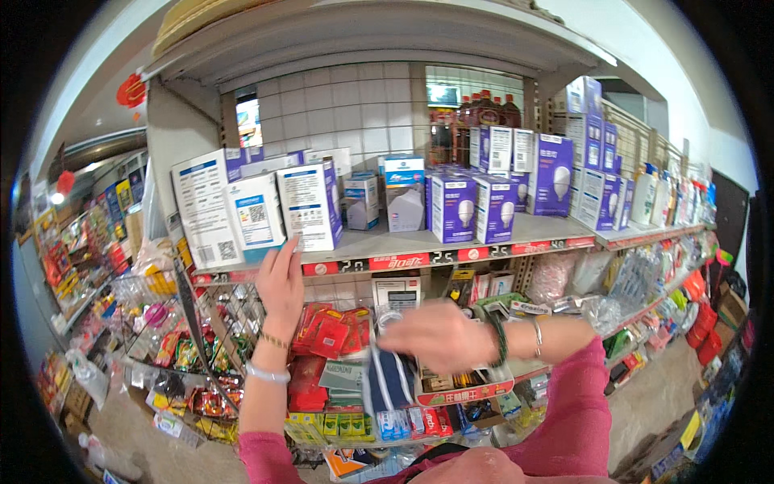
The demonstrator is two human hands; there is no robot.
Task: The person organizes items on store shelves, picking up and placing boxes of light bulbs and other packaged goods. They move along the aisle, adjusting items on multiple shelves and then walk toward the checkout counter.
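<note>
My left hand [281, 284] is raised at the front edge of the shelf [375, 242]. Its fingertips reach the lower front of a white light-bulb box [307, 209], beside a white and teal box [255, 215]; whether they press on either is unclear. Lower and to the right, my right hand [438, 336] is blurred and grips a dark blue cloth with white stripes [390, 384], which hangs down before the lower shelf. Purple bulb boxes [452, 209] and a grey and blue bulb box [405, 193] stand upright further along the shelf.
Red envelopes [331, 333], a calculator box [396, 293] and a carton of small goods [465, 396] fill the shelf below. Pump bottles [646, 193] stand at right. A wire rack of packets [181, 345] adjoins on the left. Wire mesh [357, 109] backs the upper shelf.
</note>
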